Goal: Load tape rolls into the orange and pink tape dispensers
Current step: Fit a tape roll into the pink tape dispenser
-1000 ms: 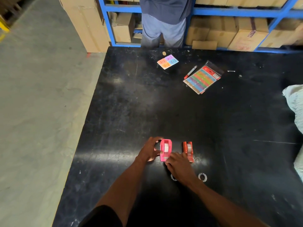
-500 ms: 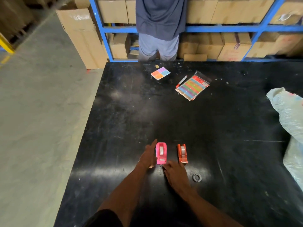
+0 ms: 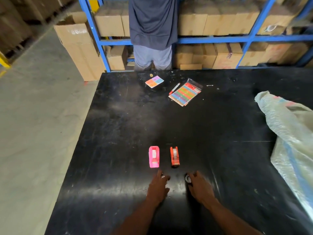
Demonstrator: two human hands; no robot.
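Observation:
The pink tape dispenser (image 3: 154, 156) and the smaller orange tape dispenser (image 3: 174, 156) stand side by side on the black table (image 3: 220, 126), each with a pale tape roll seated in it. My left hand (image 3: 158, 187) lies just below the pink one, fingers spread over a small ring (image 3: 163, 176) that it mostly hides. My right hand (image 3: 200, 188) is below and right of the orange one, thumb and forefinger around a small tape ring (image 3: 187, 178) lying on the table. Neither hand touches a dispenser.
At the far edge lie a coloured sticky-note pad (image 3: 154, 81), a red pen (image 3: 174, 88) and a pack of coloured strips (image 3: 185, 94). A pale plastic sack (image 3: 291, 133) covers the right side. A person (image 3: 152, 31) stands at blue shelving with cartons (image 3: 220, 22). The table's left edge drops to concrete floor.
Both hands have let go of the pink dispenser and drawn back toward me. The left now covers one ring, the right has reached the other ring. The view has tilted up.

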